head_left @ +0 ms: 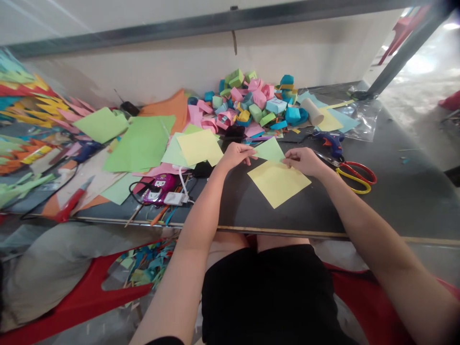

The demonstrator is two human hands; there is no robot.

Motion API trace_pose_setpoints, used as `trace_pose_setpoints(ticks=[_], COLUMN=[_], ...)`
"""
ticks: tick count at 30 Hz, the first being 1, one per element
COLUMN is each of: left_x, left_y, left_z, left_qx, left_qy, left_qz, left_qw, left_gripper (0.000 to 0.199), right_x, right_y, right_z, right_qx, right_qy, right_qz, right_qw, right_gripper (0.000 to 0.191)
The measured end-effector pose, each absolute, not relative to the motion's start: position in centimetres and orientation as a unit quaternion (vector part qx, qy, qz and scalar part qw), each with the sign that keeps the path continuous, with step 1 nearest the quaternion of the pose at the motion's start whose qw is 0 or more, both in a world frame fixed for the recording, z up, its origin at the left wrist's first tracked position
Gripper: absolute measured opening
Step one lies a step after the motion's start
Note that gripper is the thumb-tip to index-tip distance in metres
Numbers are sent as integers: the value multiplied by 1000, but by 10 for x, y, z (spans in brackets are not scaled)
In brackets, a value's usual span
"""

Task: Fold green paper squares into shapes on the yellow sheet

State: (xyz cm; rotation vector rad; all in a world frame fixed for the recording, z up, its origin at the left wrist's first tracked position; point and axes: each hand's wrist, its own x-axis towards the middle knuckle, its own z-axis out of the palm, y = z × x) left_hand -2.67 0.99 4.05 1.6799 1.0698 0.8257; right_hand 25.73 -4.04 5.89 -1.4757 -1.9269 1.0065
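A light green paper square is held between my two hands, over the dark table. My left hand pinches its left corner with thumb and fingers. At its right corner, my right hand has its fingers closed on the paper. Just below lies a yellow paper square, flat on the table, its top partly under the green sheet. To the right of my right hand are scissors with red and yellow handles and a blue glue gun.
Folded paper pieces are heaped by the wall, beside a cardboard tube. Green sheets, a purple power strip and a red-handled tool lie to the left. Another person's leg shows at lower left.
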Motion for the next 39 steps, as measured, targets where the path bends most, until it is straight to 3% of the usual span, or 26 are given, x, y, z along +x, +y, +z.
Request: trace_pose_setpoints(ticks=[7,14,23,27,33,39], left_x=[-21,-1,0,-2,-3,0], left_y=[8,-2,1,1,0,-2], left_z=[40,43,45,45,43,41], left_qx=[674,693,677,685,702,726], left_qy=[428,406,422,422,420,424], left_qz=[340,305,388,380,359,311], left_qw=[497,511,462,456,450,444], left_gripper=[35,35,43,42,42,36], right_x=[258,249,239,240,242,246], right_y=[-39,-42,-47,-47,-43,-40], right_z=[53,52,59,56,49,49], right_qx=[-526,-533,-507,-506,-537,-561], right_qy=[-700,-645,-614,-631,-657,-644], right_qz=[361,474,532,516,462,397], right_qw=[321,273,288,282,258,337], right_gripper=[58,55,57,63,57,48])
